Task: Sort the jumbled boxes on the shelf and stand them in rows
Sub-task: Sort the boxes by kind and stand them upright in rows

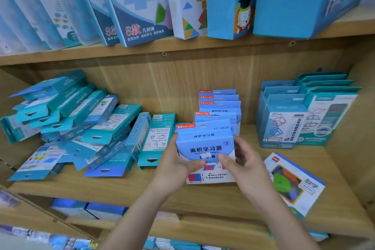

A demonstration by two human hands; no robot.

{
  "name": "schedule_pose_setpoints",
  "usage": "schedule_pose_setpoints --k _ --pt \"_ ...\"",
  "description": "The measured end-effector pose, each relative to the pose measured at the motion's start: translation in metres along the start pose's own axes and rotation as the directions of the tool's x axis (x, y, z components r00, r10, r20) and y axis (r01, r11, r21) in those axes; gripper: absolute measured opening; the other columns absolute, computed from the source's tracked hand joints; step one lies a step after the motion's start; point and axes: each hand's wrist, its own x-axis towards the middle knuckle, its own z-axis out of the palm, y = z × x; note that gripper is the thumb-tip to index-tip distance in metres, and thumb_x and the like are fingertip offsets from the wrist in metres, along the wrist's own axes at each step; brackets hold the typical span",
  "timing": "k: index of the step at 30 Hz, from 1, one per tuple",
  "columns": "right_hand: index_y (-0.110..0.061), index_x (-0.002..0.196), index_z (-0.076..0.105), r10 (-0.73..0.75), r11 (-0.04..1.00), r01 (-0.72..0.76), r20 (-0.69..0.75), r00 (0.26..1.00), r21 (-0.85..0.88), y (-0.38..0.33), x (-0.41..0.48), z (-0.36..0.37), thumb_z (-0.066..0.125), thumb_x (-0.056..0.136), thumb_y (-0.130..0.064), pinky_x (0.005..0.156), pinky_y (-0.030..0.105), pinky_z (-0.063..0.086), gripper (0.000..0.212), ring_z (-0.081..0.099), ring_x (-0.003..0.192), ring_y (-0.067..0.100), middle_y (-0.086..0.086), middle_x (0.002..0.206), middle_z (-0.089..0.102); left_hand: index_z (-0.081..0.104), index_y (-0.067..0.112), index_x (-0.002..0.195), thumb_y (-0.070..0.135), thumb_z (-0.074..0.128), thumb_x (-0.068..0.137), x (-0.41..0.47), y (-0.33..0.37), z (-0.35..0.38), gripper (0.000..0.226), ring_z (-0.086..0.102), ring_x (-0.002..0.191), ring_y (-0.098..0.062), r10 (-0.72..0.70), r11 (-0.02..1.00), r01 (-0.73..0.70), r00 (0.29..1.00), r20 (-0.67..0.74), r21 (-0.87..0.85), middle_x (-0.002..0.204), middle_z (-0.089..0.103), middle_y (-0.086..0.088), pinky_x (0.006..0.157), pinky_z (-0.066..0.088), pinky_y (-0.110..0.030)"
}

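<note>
1. The light-blue box (205,140) is held upright, printed face toward the camera, on the middle shelf (121,186). Its lower edge is down at the shelf board, but whether it rests there cannot be told.
2. The box is gripped at its left edge by the left grip (178,165). The thumb is laid across the front face and the fingers are hidden behind the box.
3. Its right edge is held by the right grip (245,166), with the thumb pressed on the front face close to the left thumb and the fingers curled round the side.
4. Directly behind the light-blue box, a row of matching boxes (220,105) is stood upright, one behind another, toward the back of the shelf.
5. Just to the left of the light-blue box, a single teal box (157,138) is seen lying tilted. Beyond it, further left, a jumbled heap of teal boxes (77,119) is piled at mixed angles.
6. To the right of the light-blue box, taller teal boxes (300,119) are stood in rows, well apart from it.
7. To the right and nearer the shelf's front edge, a flat box with a green disc (294,182) is laid face up.
8. Above the light-blue box, large boxes (142,6) are stood leaning on the upper shelf.
</note>
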Motion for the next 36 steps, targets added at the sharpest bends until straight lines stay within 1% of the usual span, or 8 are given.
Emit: schedule_pose_setpoints --k 3,6,11,13,17,24,31,36 --pt "-0.027 0.119 0.055 -0.079 0.976 0.037 -0.191 0.978 -0.215 0.005 0.007 -0.008 0.066 0.086 -0.008 0.083 0.018 0.048 0.04 0.056 0.093 -0.009 -0.006 0.107 0.061 0.052 0.023 0.114 -0.004 0.076 0.071 0.016 -0.009 0.005 0.056 0.063 0.101 -0.006 0.013 0.998 -0.009 0.998 -0.066 0.065 0.109 0.067 0.006 0.079 0.055 -0.026" --pt "-0.04 0.13 0.038 -0.054 0.927 -0.026 -0.202 0.978 -0.375 0.008 0.015 -0.017 0.066 0.086 -0.015 0.092 0.02 0.035 0.058 0.044 0.114 -0.001 -0.012 0.121 0.048 0.05 0.035 0.111 0.006 0.08 0.07 0.029 -0.023 0.006 0.058 0.059 0.104 -0.002 0.028 0.982 -0.007 0.994 -0.109 0.188 0.109 0.064 0.013 0.088 0.052 -0.032" --pt "-0.035 0.144 0.024 0.16 0.96 -0.168 -0.054 0.986 -0.224 0.006 0.026 -0.018 0.06 0.089 -0.011 0.086 0.019 0.037 0.07 0.046 0.109 -0.002 -0.04 0.106 0.041 0.043 0.034 0.12 0.01 0.076 0.076 0.034 -0.038 0.013 0.061 0.055 0.109 -0.006 0.023 0.979 0.007 0.989 -0.146 0.205 0.114 0.058 0.014 0.09 0.047 -0.028" --pt "-0.04 0.134 0.03 0.166 0.97 -0.171 -0.038 0.985 -0.174 0.005 0.033 -0.019 0.059 0.088 -0.005 0.075 0.014 0.04 0.065 0.052 0.099 -0.009 -0.036 0.112 0.047 0.042 0.027 0.129 0.008 0.075 0.077 0.037 -0.039 0.015 0.065 0.054 0.11 -0.004 0.03 0.983 -0.003 0.99 -0.141 0.185 0.118 0.057 0.013 0.087 0.048 -0.022" --pt "-0.029 0.151 0.013 0.211 0.976 -0.212 -0.035 0.977 -0.051 0.006 0.054 -0.022 0.063 0.081 -0.006 0.094 0.025 0.039 0.089 0.047 0.117 0.0 -0.02 0.137 0.042 0.042 0.031 0.124 0.003 0.074 0.077 0.04 -0.039 0.021 0.064 0.055 0.104 0.006 0.037 0.992 -0.018 0.988 -0.148 0.123 0.113 0.058 0.015 0.071 0.046 -0.006" --pt "-0.033 0.129 0.047 0.134 0.986 -0.138 0.051 0.99 0.094 0.011 0.059 -0.017 0.058 0.083 0.005 0.081 0.025 0.049 0.061 0.064 0.104 0.008 -0.013 0.112 0.069 0.042 0.022 0.129 -0.004 0.072 0.076 0.049 -0.036 0.041 0.065 0.052 0.101 0.017 0.102 0.993 -0.088 0.975 -0.198 0.077 0.111 0.058 0.019 0.08 0.045 -0.007" --pt "-0.03 0.121 0.057 0.249 0.905 -0.269 0.101 0.963 0.331 0.001 0.066 -0.025 0.05 0.095 -0.033 0.058 0.021 0.051 0.027 0.071 0.08 0.008 -0.006 0.103 0.073 0.044 0.028 0.123 -0.02 0.066 0.069 0.069 -0.022 0.034 0.076 0.067 0.094 -0.006 -0.061 0.993 0.057 0.997 -0.036 -0.099 0.105 0.069 0.006 0.074 0.058 -0.033" --pt "-0.027 0.125 0.06 0.279 0.871 -0.325 0.173 0.945 0.368 -0.001 0.074 -0.027 0.041 0.09 -0.062 0.096 0.047 0.048 0.053 0.066 0.107 0.023 0.003 0.119 0.068 0.056 0.023 0.114 -0.015 0.066 0.07 0.076 -0.024 0.042 0.059 0.068 0.098 -0.015 -0.144 0.978 0.143 0.99 0.003 -0.154 0.103 0.072 0.003 0.08 0.057 -0.034"
